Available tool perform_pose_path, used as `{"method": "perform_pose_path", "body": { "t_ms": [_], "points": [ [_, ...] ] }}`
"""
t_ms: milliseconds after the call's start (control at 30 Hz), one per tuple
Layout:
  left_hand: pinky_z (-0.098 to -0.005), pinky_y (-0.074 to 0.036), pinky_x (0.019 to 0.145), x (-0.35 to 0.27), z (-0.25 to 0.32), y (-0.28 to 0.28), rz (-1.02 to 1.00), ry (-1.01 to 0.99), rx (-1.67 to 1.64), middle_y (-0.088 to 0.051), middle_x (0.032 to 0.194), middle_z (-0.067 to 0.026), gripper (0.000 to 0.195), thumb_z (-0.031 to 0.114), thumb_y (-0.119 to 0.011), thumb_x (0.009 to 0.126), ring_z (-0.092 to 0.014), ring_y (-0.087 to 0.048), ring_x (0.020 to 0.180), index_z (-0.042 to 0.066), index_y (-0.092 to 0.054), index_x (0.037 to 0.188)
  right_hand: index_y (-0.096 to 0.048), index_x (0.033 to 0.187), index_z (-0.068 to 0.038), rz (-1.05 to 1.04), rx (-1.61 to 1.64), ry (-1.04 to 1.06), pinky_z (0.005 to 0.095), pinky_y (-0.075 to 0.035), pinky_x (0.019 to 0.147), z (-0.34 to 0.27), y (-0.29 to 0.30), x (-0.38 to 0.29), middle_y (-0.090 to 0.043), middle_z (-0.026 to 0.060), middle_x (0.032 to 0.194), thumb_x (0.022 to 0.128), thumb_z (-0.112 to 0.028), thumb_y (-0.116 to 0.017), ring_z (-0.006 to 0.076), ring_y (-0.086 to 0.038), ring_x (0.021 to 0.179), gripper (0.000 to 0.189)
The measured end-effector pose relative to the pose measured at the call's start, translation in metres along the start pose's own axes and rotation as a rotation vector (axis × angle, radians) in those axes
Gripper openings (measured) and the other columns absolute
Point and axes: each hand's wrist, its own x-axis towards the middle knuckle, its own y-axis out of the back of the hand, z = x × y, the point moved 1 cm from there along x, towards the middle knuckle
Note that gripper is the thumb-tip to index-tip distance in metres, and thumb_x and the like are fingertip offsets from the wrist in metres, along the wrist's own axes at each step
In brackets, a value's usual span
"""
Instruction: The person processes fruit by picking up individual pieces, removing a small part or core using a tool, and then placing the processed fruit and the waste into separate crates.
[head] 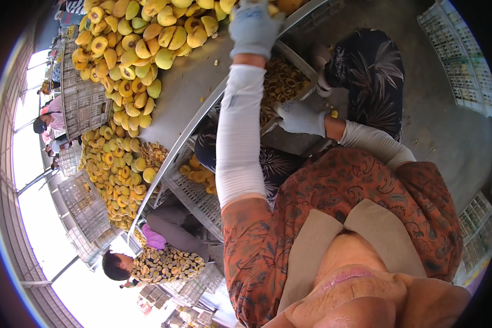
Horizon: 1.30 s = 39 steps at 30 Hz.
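My left hand [254,30], in a pale work glove with writing on it, reaches over the heap of halved yellow peaches [147,37] on the metal table [188,78]. Its fingertips lie at the top edge of the view, and whether they grip a peach is unclear. My right hand [301,117], gloved too, is lower, beside the plastic crate [297,57] of small brown pieces, perhaps peach pits [285,82]. Its fingers are bent near the crate's rim; whatever they may hold is hidden. White sleeves cover both forearms.
A raised metal rim [180,143] edges the table. Under it stands a crate [197,201] with yellow-orange pieces. Stacked crates [86,94] line the table's far side. A co-worker [164,262] sits at lower left. More crates [459,57] stand at right.
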Motion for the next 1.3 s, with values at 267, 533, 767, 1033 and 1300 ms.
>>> {"method": "perform_pose_path", "body": {
  "t_ms": [267,533,767,1033,1300],
  "points": [
    [-0.0368,-0.055,0.074,-0.106,-0.120,0.033,0.116,0.317,-0.601,-0.065,0.097,-0.0159,0.036,0.021,-0.064,0.084,-0.026,-0.064,0.085,-0.004,-0.059,0.109,-0.050,0.091,-0.003,0.136,0.105,-0.012,0.0429,-0.044,0.050,-0.016,0.027,0.000,-0.057,0.0143,0.065,0.082,-0.020,-0.060,0.0333,-0.060,0.058,0.022],
    [-0.0344,-0.055,0.082,-0.122,-0.029,0.093,0.283,0.456,-1.022,-0.059,0.112,-0.0155,0.057,0.046,-0.036,0.098,-0.023,-0.061,0.098,-0.004,-0.049,0.122,-0.052,0.097,0.001,0.330,0.597,-0.024,0.0336,-0.043,0.062,-0.045,0.091,0.032,-0.055,0.0162,0.073,0.085,-0.015,-0.063,0.0261,-0.055,0.064,0.023],
    [-0.0286,-0.051,0.079,-0.125,0.008,0.091,0.469,0.702,-1.217,-0.064,0.097,-0.0136,0.065,0.050,-0.026,0.100,-0.019,-0.062,0.086,-0.005,-0.058,0.110,-0.050,0.098,0.002,0.472,0.307,0.169,0.0383,-0.045,0.060,-0.057,0.104,0.035,-0.058,0.0193,0.074,0.085,-0.014,-0.063,0.0353,-0.060,0.068,0.024],
    [-0.0271,-0.053,0.073,-0.121,0.026,0.092,0.487,0.682,-0.838,-0.066,0.081,-0.0154,0.072,0.048,-0.019,0.100,-0.019,-0.063,0.074,-0.009,-0.063,0.095,-0.046,0.097,0.004,0.375,0.201,0.096,0.0416,-0.044,0.057,-0.050,0.090,0.031,-0.058,0.0206,0.072,0.083,-0.012,-0.061,0.0377,-0.060,0.069,0.026],
    [-0.0281,-0.053,0.066,-0.120,0.030,0.081,0.586,0.867,-1.243,-0.064,0.075,-0.0148,0.066,0.049,-0.027,0.099,-0.020,-0.061,0.067,-0.007,-0.062,0.095,-0.053,0.097,0.005,0.155,0.674,-0.051,0.0351,-0.045,0.066,-0.050,0.096,0.035,-0.061,0.0176,0.080,0.083,-0.015,-0.052,0.0272,-0.058,0.069,0.024]
  ]
}}
